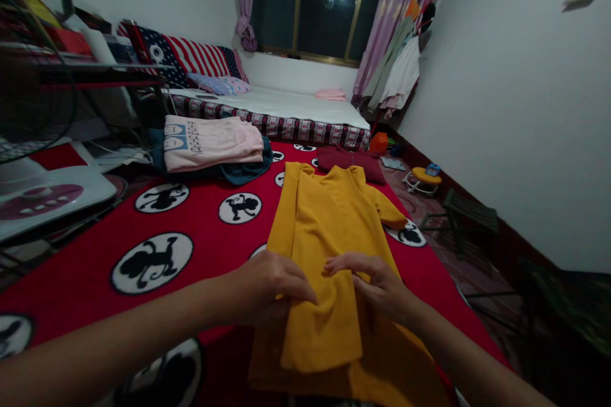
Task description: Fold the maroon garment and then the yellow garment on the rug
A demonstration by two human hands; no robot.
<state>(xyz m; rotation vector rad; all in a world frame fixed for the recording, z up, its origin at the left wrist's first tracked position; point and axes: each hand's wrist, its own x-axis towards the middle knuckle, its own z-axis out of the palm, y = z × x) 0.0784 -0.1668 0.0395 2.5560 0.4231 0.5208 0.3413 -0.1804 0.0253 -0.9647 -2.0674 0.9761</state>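
Note:
A yellow long garment [329, 229], like a dress with sleeves, lies spread on a red blanket [205, 229] with black figures in white circles. One side of it is folded inward over the body, and a sleeve sticks out at the right. My left hand [272, 283] pinches the left folded edge, fingertips on the cloth. Across from it, my right hand [377, 283] grips the right edge of the folded layer between thumb and fingers. Between the hands the folded layer is slightly raised, and its lower end hangs over the hem beneath.
A pink folded top [214, 143] rests on dark teal clothing [252, 168] at the back left. Dark red folded clothing [351, 162] lies behind the yellow garment. Beyond stands a bed [286, 105]. A yellow-topped stool [426, 176] and a folding stool [470, 210] are right.

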